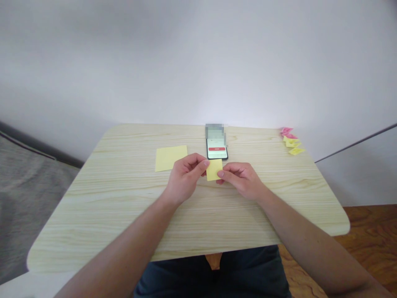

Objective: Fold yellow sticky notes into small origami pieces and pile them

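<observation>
A small yellow square of folded paper (214, 170) is held up between both hands, just in front of the phone. My left hand (186, 176) pinches its upper left side, thumb on top. On the lower right side, my right hand (240, 178) grips the same paper between thumb and fingers. The fingers behind the paper are partly hidden. A larger flat yellow sheet (169, 158) lies on the table beyond my left hand, which covers its right corner in this view.
A phone (217, 150) with a lit, partly blurred screen lies at the table's back edge, by the white wall (198, 62). Pink folded paper (288, 132) and yellow folded papers (292, 142) sit at the back right corner of the wooden table (118, 186).
</observation>
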`<state>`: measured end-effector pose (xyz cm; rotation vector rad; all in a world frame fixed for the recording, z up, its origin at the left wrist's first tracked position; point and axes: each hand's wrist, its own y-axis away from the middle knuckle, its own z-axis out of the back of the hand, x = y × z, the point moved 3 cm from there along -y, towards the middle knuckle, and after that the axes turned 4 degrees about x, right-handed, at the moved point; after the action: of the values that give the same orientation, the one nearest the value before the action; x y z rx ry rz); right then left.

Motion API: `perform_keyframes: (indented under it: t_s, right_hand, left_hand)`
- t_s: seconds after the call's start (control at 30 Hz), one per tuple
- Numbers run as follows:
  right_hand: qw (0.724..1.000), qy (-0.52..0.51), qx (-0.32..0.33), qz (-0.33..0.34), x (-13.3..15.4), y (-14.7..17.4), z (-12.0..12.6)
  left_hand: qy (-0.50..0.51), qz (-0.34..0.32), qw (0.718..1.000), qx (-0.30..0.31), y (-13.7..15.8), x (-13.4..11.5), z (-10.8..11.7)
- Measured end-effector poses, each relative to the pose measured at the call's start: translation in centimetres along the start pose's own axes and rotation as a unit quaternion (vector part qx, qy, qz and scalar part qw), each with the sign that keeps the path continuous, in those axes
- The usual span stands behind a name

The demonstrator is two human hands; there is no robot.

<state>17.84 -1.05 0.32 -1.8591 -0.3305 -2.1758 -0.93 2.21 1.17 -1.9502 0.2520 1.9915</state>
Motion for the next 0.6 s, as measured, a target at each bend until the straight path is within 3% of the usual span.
perform_keyframes:
  t_s: [0.27, 0.6]
  right_hand:
    - [0.994, 0.001, -0.093, 0.058, 0.37, -0.06, 0.58]
    - [0.999, 0.015, -0.036, 0.035, 0.29, -0.03, 0.66]
  left_hand:
    - [-0.061, -0.023, 0.997, 0.045, 0.35, 0.41, -0.17]
    - [-0.082, -0.009, 0.994, 0.069, 0.2, 0.33, -0.29]
